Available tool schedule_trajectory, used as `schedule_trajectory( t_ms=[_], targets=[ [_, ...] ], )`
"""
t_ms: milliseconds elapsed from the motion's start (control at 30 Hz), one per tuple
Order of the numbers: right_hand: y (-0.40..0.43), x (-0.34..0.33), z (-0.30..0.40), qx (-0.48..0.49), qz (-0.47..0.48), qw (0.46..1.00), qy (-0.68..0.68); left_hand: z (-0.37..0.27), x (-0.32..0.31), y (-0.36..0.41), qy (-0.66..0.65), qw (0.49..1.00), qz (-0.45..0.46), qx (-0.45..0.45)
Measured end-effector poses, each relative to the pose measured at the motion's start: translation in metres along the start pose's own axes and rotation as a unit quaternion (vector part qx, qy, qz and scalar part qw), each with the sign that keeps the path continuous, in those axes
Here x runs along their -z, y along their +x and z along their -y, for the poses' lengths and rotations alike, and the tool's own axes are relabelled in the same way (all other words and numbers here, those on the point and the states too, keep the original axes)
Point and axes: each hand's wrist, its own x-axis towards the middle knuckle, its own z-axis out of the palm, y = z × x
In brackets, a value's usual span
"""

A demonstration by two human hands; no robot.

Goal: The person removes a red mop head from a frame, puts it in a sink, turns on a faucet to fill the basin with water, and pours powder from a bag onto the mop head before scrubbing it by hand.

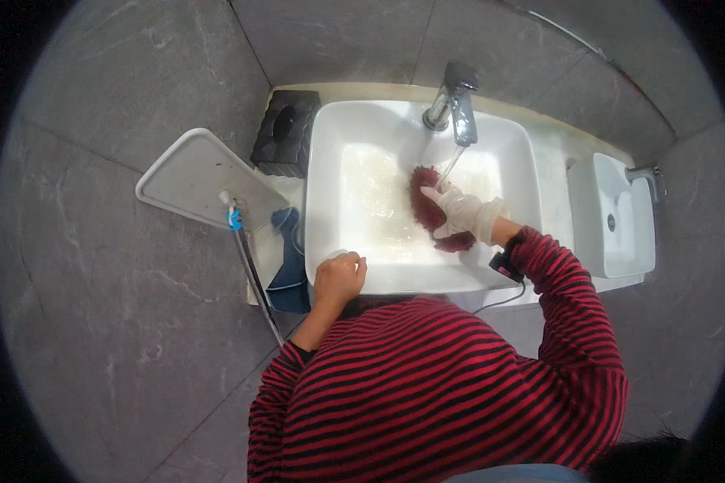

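Note:
My right hand [462,212], in a pale translucent glove, is on a dark red textured cloth [427,202] in the white washbasin [326,187]. Thumb and fingers press around the cloth, which lies partly in shallow water. From the chrome faucet [464,121] a stream of water runs down onto the cloth by my fingertips. My left hand [341,278], bare, rests curled on the basin's front left rim; nothing shows in it.
A black ribbed tissue box [285,134] stands left of the basin, with a blue cloth [290,265] nearer me. A white flat mop head [199,175] on a metal pole leans at the left. A smaller basin [625,211] with its own faucet is at the right.

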Motion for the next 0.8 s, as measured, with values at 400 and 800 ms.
schedule_trajectory(
  t_ms=[400, 800],
  targets=[
    [0.001, -0.039, -0.046, -0.171, -0.08, 0.848, 0.495, -0.007, 0.008, -0.007, 0.028, 0.999, 0.033, -0.014],
    [-0.001, -0.003, 0.023, -0.01, 0.011, 0.981, -0.192, -0.007, 0.007, -0.005, 0.008, 1.0, 0.021, -0.008]
  ],
)
